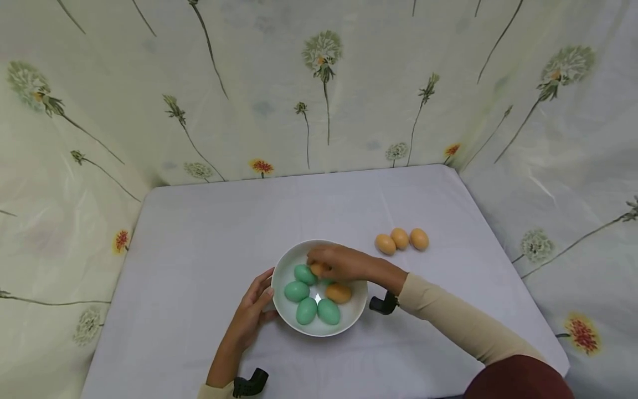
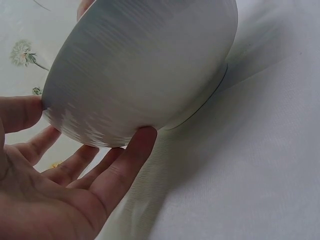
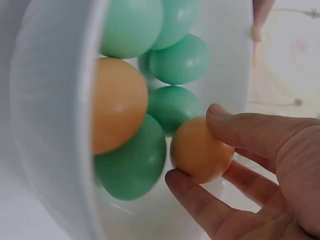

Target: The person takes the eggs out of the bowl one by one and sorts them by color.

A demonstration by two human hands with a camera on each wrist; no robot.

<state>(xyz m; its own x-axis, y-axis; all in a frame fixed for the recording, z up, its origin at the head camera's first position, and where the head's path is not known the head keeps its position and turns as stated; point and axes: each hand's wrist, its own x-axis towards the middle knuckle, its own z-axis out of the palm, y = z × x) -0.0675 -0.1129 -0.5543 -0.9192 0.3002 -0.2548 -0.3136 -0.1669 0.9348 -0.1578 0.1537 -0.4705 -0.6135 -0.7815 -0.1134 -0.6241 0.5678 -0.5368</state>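
A white bowl (image 1: pixel 319 331) stands on the table with several green eggs (image 1: pixel 297 291) and an orange-brown egg (image 1: pixel 338 293) lying in it. My left hand (image 1: pixel 251 310) holds the bowl's left side; in the left wrist view its thumb touches the rim and its fingers rest against the outer wall (image 2: pixel 145 70). Inside the bowl, my right hand (image 1: pixel 341 263) pinches another orange-brown egg (image 3: pixel 199 150) between thumb and fingers, close beside the green eggs (image 3: pixel 174 109). From the head camera, the right hand partly hides this egg and the bowl's far rim.
Three orange-brown eggs (image 1: pixel 399 239) lie close together on the table, to the right of the bowl and farther back. A white cloth (image 1: pixel 199 238) covers the table. Patterned curtains (image 1: pixel 279 88) with dandelions hang behind and along both sides.
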